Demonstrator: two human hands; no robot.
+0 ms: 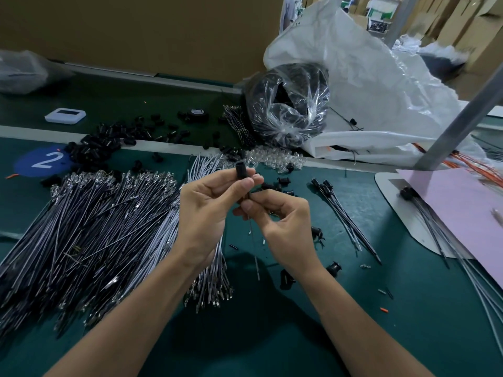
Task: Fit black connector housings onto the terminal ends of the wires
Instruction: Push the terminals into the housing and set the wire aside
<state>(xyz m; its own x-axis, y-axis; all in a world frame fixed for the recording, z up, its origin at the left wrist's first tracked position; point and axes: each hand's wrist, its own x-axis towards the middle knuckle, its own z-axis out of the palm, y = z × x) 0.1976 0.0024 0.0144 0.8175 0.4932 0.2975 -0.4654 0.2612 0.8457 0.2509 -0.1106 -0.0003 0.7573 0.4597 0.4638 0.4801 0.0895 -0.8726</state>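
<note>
My left hand (209,208) pinches a black connector housing (241,170) upright between thumb and fingers above the green table. My right hand (280,227) sits just below it and pinches a thin wire (254,248) whose free end hangs down toward the table; the wire's top end is hidden behind my fingers at the housing's base. A large heap of black and grey wires (89,235) with metal terminals lies to the left. Loose black housings (109,140) are scattered at the back left.
Finished wires with housings (343,213) lie to the right. A clear bag of black parts (288,104) and a big white bag (375,77) stand at the back. A pink sheet (462,213) covers the right edge; a grey post (462,123) rises there. A white device (65,115) lies back left.
</note>
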